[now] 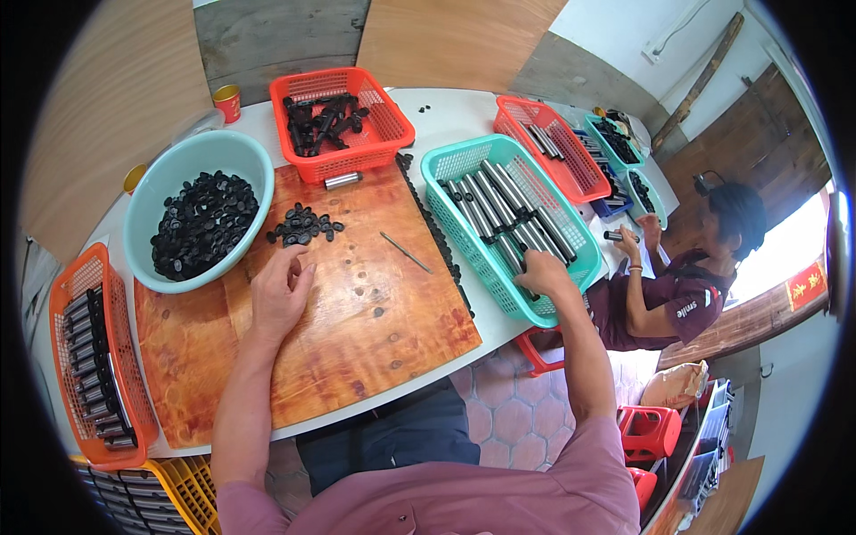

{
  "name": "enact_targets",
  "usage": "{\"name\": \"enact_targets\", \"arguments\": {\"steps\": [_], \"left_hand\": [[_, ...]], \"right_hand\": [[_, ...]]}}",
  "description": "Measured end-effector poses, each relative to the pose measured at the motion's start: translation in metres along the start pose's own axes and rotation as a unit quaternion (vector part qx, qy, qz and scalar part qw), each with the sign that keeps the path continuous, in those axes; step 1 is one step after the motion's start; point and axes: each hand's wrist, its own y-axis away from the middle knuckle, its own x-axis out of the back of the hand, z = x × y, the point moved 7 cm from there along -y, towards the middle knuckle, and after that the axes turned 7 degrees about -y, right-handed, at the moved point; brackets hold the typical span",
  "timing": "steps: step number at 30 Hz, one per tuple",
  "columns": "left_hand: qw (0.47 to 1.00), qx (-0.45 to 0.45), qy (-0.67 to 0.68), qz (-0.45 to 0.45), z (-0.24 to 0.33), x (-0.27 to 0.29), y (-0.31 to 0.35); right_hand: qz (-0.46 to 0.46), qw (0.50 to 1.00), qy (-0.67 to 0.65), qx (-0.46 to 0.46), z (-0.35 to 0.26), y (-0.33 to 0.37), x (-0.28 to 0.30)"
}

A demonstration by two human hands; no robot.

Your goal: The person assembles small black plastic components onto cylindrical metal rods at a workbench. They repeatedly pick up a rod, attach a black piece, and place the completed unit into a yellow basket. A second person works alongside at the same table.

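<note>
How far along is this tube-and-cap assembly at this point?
Done: capped tubes fill the orange basket. In hand: the right hand reaches into the teal basket of bare tubes; the left hand rests by a cap pile. Left: many tubes, a bowl of caps.

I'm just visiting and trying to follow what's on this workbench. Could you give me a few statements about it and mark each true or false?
1. The right hand reaches into a teal basket of metal tubes. True.
2. The left hand grips a metal tube. False: it rests on the wooden board, near a small pile of black caps.
3. The round bowl holds black caps. True.
4. The orange basket at the left is filled with loose black caps. False: it holds tubes lined up in a row.
5. A thin metal rod lies on the board. True.
</note>
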Motion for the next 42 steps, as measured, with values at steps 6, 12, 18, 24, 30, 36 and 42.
{"name": "enact_targets", "arguments": {"steps": [6,12,18,24,30,36,42], "left_hand": [[0.996,0.028,0.088,-0.007,0.004,0.000,0.008],[0.846,0.213,0.462,-0.159,-0.010,-0.033,0.024],[0.713,0.225,0.638,-0.182,0.017,-0.045,0.024],[0.777,0.251,0.546,-0.189,-0.001,-0.042,0.026],[0.762,0.289,0.544,-0.199,-0.012,-0.051,0.033],[0.741,0.303,0.563,-0.206,-0.010,-0.052,0.033],[0.762,0.271,0.552,-0.204,0.003,-0.046,0.035]], "right_hand": [[0.226,0.967,-0.118,0.023,-0.026,0.040,0.093],[-0.100,0.732,-0.624,0.254,-0.173,0.077,0.091],[-0.341,0.631,-0.670,0.193,-0.285,0.089,-0.018],[-0.345,0.638,-0.651,0.222,-0.319,0.083,-0.047],[-0.407,0.565,-0.698,0.167,-0.320,0.084,-0.058],[-0.417,0.560,-0.695,0.170,-0.317,0.083,-0.057],[-0.373,0.752,-0.472,0.270,-0.288,0.074,-0.031]]}}
